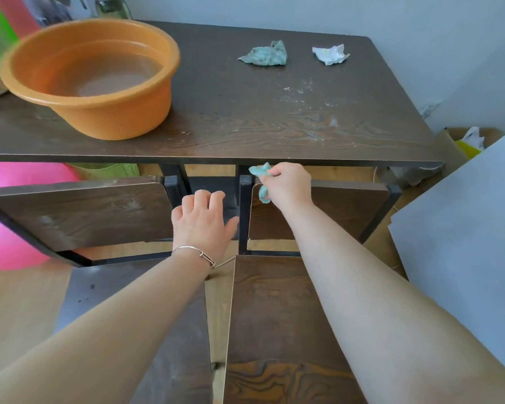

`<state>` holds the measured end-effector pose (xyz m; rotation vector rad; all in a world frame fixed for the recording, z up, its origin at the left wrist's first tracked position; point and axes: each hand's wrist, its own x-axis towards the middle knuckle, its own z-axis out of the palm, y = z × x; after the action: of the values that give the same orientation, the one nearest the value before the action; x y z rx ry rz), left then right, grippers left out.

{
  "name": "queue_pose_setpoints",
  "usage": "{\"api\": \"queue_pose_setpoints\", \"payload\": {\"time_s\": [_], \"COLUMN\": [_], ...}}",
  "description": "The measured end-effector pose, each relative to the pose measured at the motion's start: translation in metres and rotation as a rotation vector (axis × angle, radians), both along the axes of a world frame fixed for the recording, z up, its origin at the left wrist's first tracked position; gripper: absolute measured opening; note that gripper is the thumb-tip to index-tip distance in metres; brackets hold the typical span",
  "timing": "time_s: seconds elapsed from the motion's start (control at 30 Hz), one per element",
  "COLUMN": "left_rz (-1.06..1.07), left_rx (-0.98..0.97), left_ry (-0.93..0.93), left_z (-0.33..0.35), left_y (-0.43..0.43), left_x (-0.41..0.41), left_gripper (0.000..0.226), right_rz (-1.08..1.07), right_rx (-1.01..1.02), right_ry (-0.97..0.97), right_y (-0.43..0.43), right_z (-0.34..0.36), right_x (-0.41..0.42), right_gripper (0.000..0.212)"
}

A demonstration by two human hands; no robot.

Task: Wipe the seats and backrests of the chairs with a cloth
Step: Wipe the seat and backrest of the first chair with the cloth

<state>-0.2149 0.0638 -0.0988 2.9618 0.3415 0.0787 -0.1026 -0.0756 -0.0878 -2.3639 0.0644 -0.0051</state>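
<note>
Right hand (pixel 286 185) pinches my crumpled teal cloth (pixel 260 170) at the top left corner of the right chair's dark wooden backrest (pixel 347 211), whose length runs rightward; my left hand (pixel 201 223) is nearby, grip unclear.

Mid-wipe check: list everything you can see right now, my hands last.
table: one, dark wood, across the upper view
basin: one, orange, holds water, table's left
spare cloth: one, teal, crumpled on the table
tissue: one, white, right of the spare cloth
chairs: two, dark wood, black frames, before the table; left backrest, right backrest
ball: one, pink, far left
jar: one, glass, behind the basin
cardboard box: one, brown, floor at right
board: one, grey, right edge
bracelet: one, silver, left wrist
left hand: one, between the backrests, grip unclear
right hand: one, holds the wiping cloth, teal, at the right backrest's top
</note>
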Motion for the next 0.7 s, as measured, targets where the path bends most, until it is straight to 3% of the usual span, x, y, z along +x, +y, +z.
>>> {"api": "queue_pose_setpoints", "payload": {"time_s": [0.37, 0.7], "left_rz": [0.007, -0.042], "left_rx": [-0.014, -0.009], "left_ry": [0.007, 0.028], "left_z": [-0.007, -0.012], "left_y": [0.030, 0.001], "left_x": [-0.010, -0.001], "left_gripper": [0.057, 0.057], "right_rz": [0.265, 0.172], "right_rx": [-0.306, -0.367], "right_ry": [-0.171, -0.158], "right_y": [0.032, -0.007], "right_z": [0.004, 0.004], "right_x": [-0.005, 0.002], "right_gripper": [0.025, 0.027]}}
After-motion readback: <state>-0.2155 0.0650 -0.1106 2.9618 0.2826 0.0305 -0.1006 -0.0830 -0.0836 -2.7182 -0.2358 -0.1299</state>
